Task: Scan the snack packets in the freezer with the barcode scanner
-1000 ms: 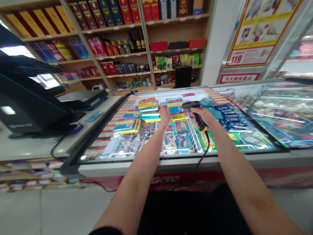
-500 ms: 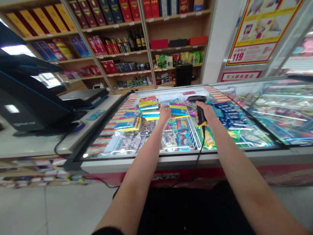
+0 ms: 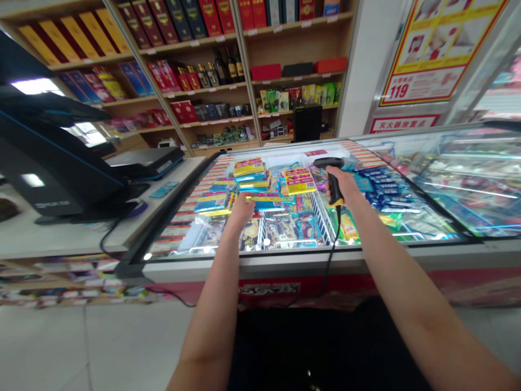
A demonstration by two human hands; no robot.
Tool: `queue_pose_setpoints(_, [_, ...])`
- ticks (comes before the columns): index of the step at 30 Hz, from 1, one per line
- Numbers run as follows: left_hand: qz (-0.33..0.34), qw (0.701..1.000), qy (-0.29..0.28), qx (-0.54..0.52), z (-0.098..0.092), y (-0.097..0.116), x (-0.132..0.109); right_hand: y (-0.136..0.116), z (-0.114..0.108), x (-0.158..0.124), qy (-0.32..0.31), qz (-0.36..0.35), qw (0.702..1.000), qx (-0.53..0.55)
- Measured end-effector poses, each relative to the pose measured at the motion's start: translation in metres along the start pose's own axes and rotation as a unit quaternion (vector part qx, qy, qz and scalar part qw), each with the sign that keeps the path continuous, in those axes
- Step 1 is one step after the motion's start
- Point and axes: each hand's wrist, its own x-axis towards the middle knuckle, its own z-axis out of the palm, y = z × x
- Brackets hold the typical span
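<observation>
My right hand (image 3: 343,184) is wrapped round the handle of a black barcode scanner (image 3: 334,190), its head pointing left above the chest freezer's glass. My left hand (image 3: 243,209) is closed on the left edge of a flat blue snack packet (image 3: 267,203). That packet is at the front of a stack of yellow and blue packets (image 3: 249,166). More such packets (image 3: 211,201) lie left of my left hand. A single yellow packet (image 3: 299,181) lies flat between the stack and the scanner.
The chest freezer (image 3: 285,262) holds wire baskets of wrapped goods under its glass. A black cable (image 3: 331,252) hangs from the scanner over the front edge. At left, a counter (image 3: 163,203) carries a black checkout machine (image 3: 52,163). Shelves of boxes and bottles (image 3: 195,76) stand behind.
My left hand has moved left and toward me with the blue packet, from beside the scanner to the stack. The yellow packet now shows where it was. My right hand stays put.
</observation>
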Motion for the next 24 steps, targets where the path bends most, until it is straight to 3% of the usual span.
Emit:
queue_pose_setpoints(4, [0.047, 0.978, 0.069, 0.190, -0.013, -0.006, 0.001, 0.000, 0.000, 0.000, -0.001, 0.004, 1.000, -0.001])
queue_pose_setpoints(8, [0.030, 0.904, 0.062, 0.423, -0.013, 0.007, -0.013, 0.001, 0.000, 0.000, -0.001, 0.007, 1.000, -0.005])
queue_pose_setpoints(10, [0.006, 0.876, 0.056, 0.480, -0.010, 0.016, -0.020, 0.001, 0.000, 0.001, 0.002, 0.006, 1.000, -0.006])
queue_pose_setpoints(13, [0.015, 0.858, 0.067, 0.510, -0.003, 0.029, -0.024, 0.001, 0.000, 0.002, 0.008, 0.004, 1.000, -0.007])
queue_pose_setpoints(16, [0.057, 0.860, 0.072, 0.502, 0.014, 0.044, -0.022, 0.002, 0.000, 0.003, 0.004, 0.001, 1.000, -0.005])
queue_pose_setpoints(21, [0.144, 0.872, -0.002, 0.468, 0.066, 0.067, -0.012, 0.003, 0.000, 0.002, -0.007, 0.007, 1.000, -0.011])
queue_pose_setpoints(24, [0.150, 0.888, -0.031, 0.433, 0.096, 0.071, 0.001, 0.003, 0.002, 0.002, -0.007, 0.012, 1.000, -0.026])
